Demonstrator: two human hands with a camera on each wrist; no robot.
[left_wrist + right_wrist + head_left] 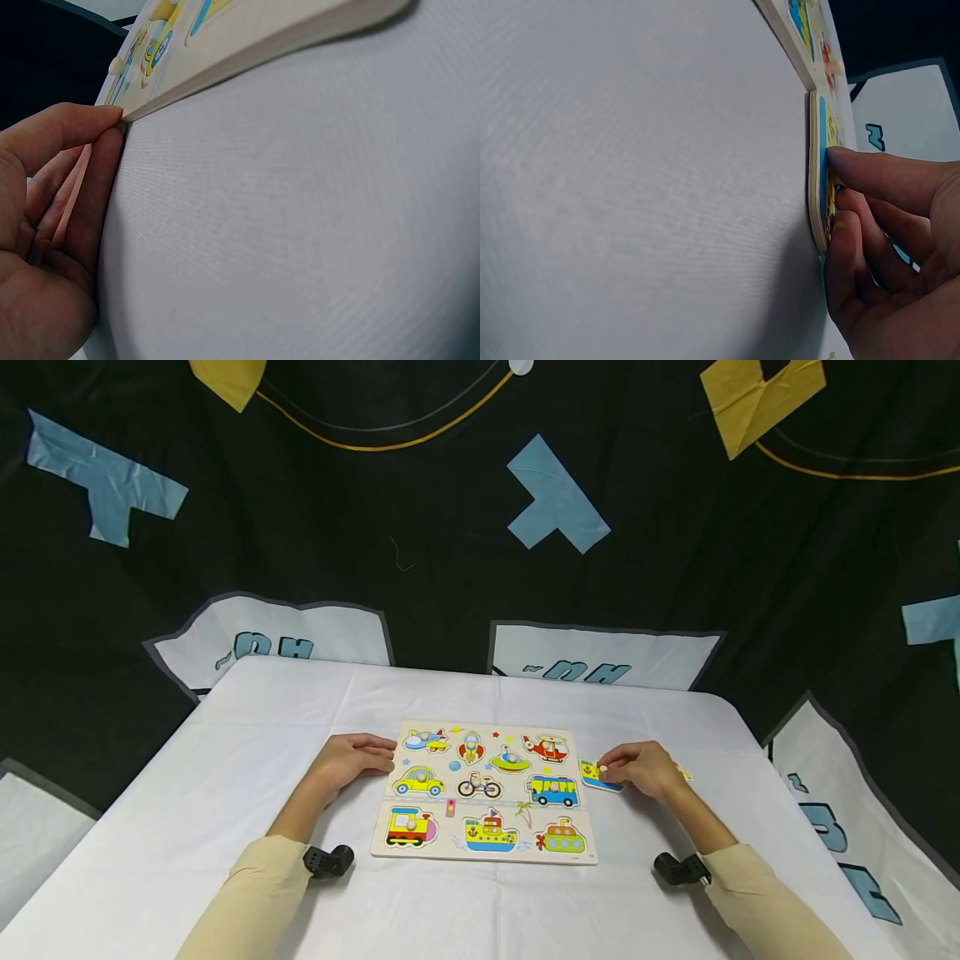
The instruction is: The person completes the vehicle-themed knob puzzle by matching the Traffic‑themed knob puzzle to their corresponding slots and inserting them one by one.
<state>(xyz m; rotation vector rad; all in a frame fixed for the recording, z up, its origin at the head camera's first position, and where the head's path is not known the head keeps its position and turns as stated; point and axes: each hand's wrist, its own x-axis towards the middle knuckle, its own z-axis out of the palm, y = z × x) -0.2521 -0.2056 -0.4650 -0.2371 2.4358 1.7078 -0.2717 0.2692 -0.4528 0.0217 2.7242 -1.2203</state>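
Observation:
A wooden knob puzzle board (465,852) with vehicle pictures lies flat on the white table. At its left edge is my left hand (349,766), fingertips (112,114) touching the rim. Beside the board's right edge is a blue and yellow boat puzzle piece (592,774) with an anchor picture. My right hand (647,767) pinches the small round knob (603,768) on this piece. In the right wrist view the boat piece (817,165) is close to the table, its near end by the board's edge.
Another colourful puzzle piece (684,772) lies to the right, mostly hidden behind the right hand. Several shapes on the board carry wooden knobs. White cloth covers the table (435,910). A dark curtain (420,552) with blue and yellow shapes hangs behind it.

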